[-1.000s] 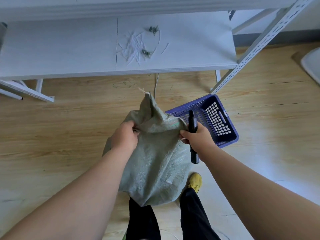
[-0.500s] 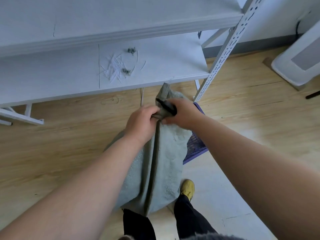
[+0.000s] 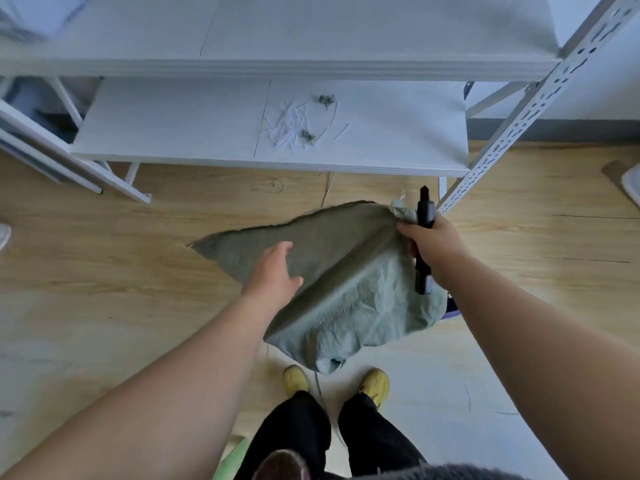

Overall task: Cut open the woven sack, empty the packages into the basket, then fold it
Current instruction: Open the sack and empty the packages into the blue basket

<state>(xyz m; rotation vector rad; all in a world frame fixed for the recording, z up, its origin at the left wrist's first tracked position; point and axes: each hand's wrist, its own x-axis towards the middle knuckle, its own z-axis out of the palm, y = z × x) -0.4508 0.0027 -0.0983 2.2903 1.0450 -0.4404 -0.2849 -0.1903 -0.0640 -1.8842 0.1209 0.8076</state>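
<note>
Two hands have moved apart: half a second ago both gripped the grey-green woven sack (image 3: pixel 349 282) bunched together at centre frame. Now the right hand (image 3: pixel 433 247) pinches one corner while holding a black cutter (image 3: pixel 424 237), and the left hand (image 3: pixel 273 271), fingers relaxed, rests on the spread cloth. Limp and flat, it looks emptied; folding seems underway. Only a sliver of purple plastic basket (image 3: pixel 450 308) peeks out right of centre.
</note>
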